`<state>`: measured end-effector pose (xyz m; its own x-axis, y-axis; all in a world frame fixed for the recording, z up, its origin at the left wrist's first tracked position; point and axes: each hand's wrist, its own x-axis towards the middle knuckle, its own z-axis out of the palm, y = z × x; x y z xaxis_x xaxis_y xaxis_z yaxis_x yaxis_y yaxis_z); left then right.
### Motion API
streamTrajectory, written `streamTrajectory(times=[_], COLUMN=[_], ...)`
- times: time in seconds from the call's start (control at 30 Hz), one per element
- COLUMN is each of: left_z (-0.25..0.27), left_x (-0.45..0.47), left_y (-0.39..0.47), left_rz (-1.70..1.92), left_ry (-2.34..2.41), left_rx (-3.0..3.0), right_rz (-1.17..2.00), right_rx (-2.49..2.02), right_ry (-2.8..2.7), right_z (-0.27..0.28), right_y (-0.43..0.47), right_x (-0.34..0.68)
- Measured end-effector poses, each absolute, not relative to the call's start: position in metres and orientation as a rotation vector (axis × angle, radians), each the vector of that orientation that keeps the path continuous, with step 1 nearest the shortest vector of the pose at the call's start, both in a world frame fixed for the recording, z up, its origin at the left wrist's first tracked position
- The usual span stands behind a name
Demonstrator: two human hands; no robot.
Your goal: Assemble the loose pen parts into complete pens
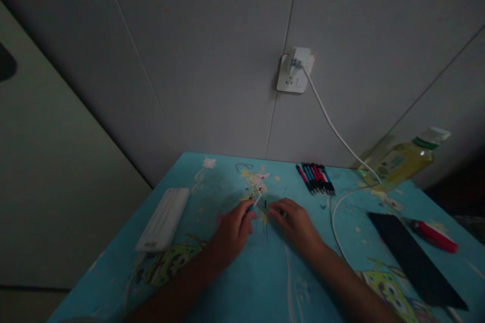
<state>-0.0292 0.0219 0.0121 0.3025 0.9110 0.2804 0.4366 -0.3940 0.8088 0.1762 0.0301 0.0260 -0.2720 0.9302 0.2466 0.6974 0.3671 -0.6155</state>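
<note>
Both of my hands rest on a light blue cartoon-printed table (242,282). My left hand (231,232) pinches a thin pen refill (255,203) with a pale shaft and bluish end. My right hand (294,224) lies flat beside it, fingertips close to a small dark pen part (265,205) on the table; whether it grips anything is unclear in the dim light. A row of several red and blue pens (316,177) lies behind my right hand near the wall.
A white power bank (163,219) lies at the left. A black phone (413,258) and a red object (434,235) lie at the right. A yellow bottle (403,160) leans against the wall. A white cable (333,128) runs from the wall socket (294,73) onto the table.
</note>
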Motion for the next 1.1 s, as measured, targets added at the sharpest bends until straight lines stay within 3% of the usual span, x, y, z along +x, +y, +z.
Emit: streamTrajectory(times=[0.27, 0.57, 1.1], left_z=[0.016, 0.014, 0.009], left_x=[-0.03, -0.032, -0.033], left_y=[0.027, 0.027, 0.027], left_rz=[1.153, 1.093, 0.904], left_ry=[1.306, 1.329, 1.381], left_rx=[1.83, 1.927, 2.221], right_rz=[0.329, 0.306, 0.759], right_rx=[-1.774, -1.793, -1.168], right_ry=[-2.112, -2.096, -1.809], right_z=[0.012, 0.011, 0.039], right_y=[0.067, 0.07, 0.032], right_x=[0.165, 0.157, 0.164])
